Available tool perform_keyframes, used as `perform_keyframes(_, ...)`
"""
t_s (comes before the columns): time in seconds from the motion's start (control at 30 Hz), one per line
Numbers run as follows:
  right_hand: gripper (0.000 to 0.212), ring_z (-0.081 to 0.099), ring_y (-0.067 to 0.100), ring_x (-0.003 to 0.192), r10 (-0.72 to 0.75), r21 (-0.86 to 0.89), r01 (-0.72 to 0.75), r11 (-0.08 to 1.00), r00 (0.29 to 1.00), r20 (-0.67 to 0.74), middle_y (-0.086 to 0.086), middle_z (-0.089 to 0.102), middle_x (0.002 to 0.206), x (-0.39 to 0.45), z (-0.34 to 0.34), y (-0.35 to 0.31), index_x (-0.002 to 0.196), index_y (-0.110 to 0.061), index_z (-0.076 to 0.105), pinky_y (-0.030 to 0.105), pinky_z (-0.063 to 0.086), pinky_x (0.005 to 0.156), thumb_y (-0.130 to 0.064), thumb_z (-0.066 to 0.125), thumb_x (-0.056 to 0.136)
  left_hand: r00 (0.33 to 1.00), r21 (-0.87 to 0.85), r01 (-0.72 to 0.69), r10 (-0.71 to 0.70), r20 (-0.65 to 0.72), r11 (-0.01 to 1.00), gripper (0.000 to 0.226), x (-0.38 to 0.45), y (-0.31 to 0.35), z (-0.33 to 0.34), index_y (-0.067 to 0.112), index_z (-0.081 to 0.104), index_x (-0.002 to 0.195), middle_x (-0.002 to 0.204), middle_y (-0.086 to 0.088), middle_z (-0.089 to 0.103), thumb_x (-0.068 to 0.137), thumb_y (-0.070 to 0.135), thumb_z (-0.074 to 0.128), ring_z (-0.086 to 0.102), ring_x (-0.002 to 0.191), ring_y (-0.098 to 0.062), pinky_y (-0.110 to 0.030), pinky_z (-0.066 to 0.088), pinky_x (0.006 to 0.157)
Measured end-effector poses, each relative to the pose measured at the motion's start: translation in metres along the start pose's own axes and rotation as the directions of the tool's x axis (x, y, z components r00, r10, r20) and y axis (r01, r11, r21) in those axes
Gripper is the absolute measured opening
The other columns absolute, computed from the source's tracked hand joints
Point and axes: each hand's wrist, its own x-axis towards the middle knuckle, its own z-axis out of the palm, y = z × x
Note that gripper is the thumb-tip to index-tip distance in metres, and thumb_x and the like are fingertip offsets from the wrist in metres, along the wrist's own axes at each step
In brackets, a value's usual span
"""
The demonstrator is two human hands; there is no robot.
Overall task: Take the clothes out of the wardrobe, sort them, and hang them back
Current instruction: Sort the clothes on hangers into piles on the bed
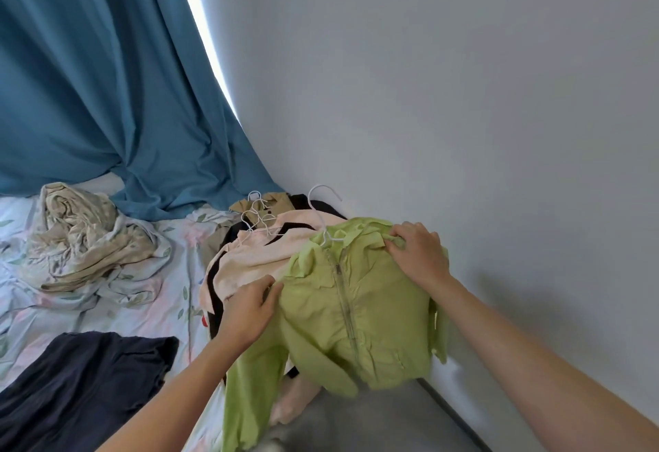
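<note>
Both our forearms reach in from the bottom edge toward a green jacket on the bed. Our left hand grips the jacket at its left shoulder, where the sleeve begins; the thumb lies on top and the fingers curl into the cloth. Our right hand holds the right shoulder by the collar, fingers clenched on a bunched fold. We note the jacket is zipped, front upward, and mounted on a white hanger whose hook projects past the collar. One sleeve trails down toward the camera over the bed edge.

Beneath the jacket we record a pink garment, and under that a black one, both on hangers. Further back in the same pile lies a tan garment, against the wall. To the left, near us, a dark navy garment lies flat on the floral sheet. Beyond it sits a crumpled beige cloth. A blue curtain hangs behind the bed, its hem resting on the sheet.
</note>
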Motion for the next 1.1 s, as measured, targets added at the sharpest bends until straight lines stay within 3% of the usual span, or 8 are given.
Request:
perform_keyframes(0.13,0.022,0.055,0.022,0.093,-0.023,-0.022,0.024,0.999,0.999,0.043,-0.007,0.061,0.092,0.051,0.031,-0.007,0.102,-0.021,0.072,0.042,0.039,0.085,-0.04,0.062,0.099,0.992,-0.014,0.106,-0.107,-0.065,0.994,0.035,0.038,-0.012,0.0,0.025,0.052,0.076,0.069,0.005,0.058,0.107,0.042,0.051,0.056,0.068,-0.011,-0.039,0.046,0.061)
perform_keyframes(0.27,0.024,0.055,0.023,0.095,-0.087,-0.009,0.089,0.996,0.991,0.106,-0.003,0.063,0.096,0.113,0.077,-0.016,0.104,-0.021,0.07,0.045,0.041,0.086,-0.041,0.058,0.1,0.971,0.017,0.213,-0.209,-0.115,0.977,0.033,0.083,-0.039,0.002,0.025,0.048,0.076,0.071,0.005,0.055,0.107,0.037,0.053,0.054,0.068,-0.014,-0.036,0.039,0.056)
perform_keyframes(0.5,0.016,0.054,0.022,0.105,-0.213,0.113,0.189,0.976,0.936,0.279,-0.008,0.062,0.109,0.229,0.208,-0.023,0.107,-0.026,0.053,0.047,0.042,0.089,-0.038,0.058,0.099,0.906,0.134,0.414,-0.392,-0.162,0.9,0.037,0.166,-0.118,0.029,0.018,0.044,0.075,0.072,0.004,0.052,0.108,0.033,0.051,0.05,0.068,-0.014,-0.037,0.033,0.056)
perform_keyframes(0.63,0.019,0.055,0.025,0.103,-0.235,0.097,0.215,0.972,0.914,0.33,-0.002,0.062,0.108,0.283,0.287,-0.01,0.107,-0.023,0.048,0.048,0.043,0.087,-0.033,0.06,0.098,0.89,0.2,0.454,-0.43,-0.151,0.868,0.034,0.221,-0.166,0.055,0.02,0.044,0.077,0.076,0.005,0.052,0.108,0.034,0.049,0.049,0.074,-0.019,-0.038,0.034,0.059)
perform_keyframes(0.7,0.022,0.056,0.029,0.105,-0.246,0.093,0.228,0.969,0.907,0.341,0.003,0.061,0.111,0.307,0.33,0.002,0.113,-0.019,0.051,0.047,0.045,0.087,-0.031,0.061,0.098,0.886,0.188,0.461,-0.438,-0.154,0.867,0.028,0.25,-0.193,0.073,0.022,0.049,0.084,0.084,0.006,0.055,0.108,0.036,0.047,0.053,0.084,-0.021,-0.039,0.04,0.065)
perform_keyframes(0.77,0.033,0.054,0.031,0.11,-0.248,0.075,0.237,0.969,0.9,0.359,0.007,0.057,0.119,0.321,0.372,0.011,0.126,-0.016,0.052,0.047,0.047,0.088,-0.031,0.062,0.098,0.871,0.176,0.488,-0.464,-0.161,0.855,0.019,0.274,-0.221,0.093,0.023,0.058,0.106,0.104,0.001,0.058,0.108,0.036,0.046,0.055,0.102,-0.024,-0.043,0.048,0.08)
perform_keyframes(0.87,0.051,0.049,0.033,0.123,-0.289,0.062,0.288,0.956,0.879,0.378,0.012,0.052,0.135,0.313,0.424,0.017,0.14,-0.013,0.049,0.048,0.048,0.098,-0.032,0.065,0.095,0.842,0.261,0.538,-0.521,-0.139,0.801,0.039,0.285,-0.252,0.129,0.024,0.054,0.142,0.132,-0.006,0.053,0.104,0.031,0.053,0.047,0.128,-0.031,-0.049,0.047,0.1)
perform_keyframes(1.1,0.059,0.041,0.03,0.135,-0.47,0.075,0.489,0.869,0.767,0.436,0.012,0.036,0.156,0.252,0.478,0.005,0.149,-0.015,0.04,0.045,0.043,0.111,-0.034,0.058,0.097,0.857,0.291,0.515,-0.489,-0.162,0.806,0.049,0.232,-0.293,0.174,0.027,0.051,0.146,0.141,-0.004,0.05,0.098,0.034,0.052,0.049,0.128,-0.034,-0.052,0.043,0.11)
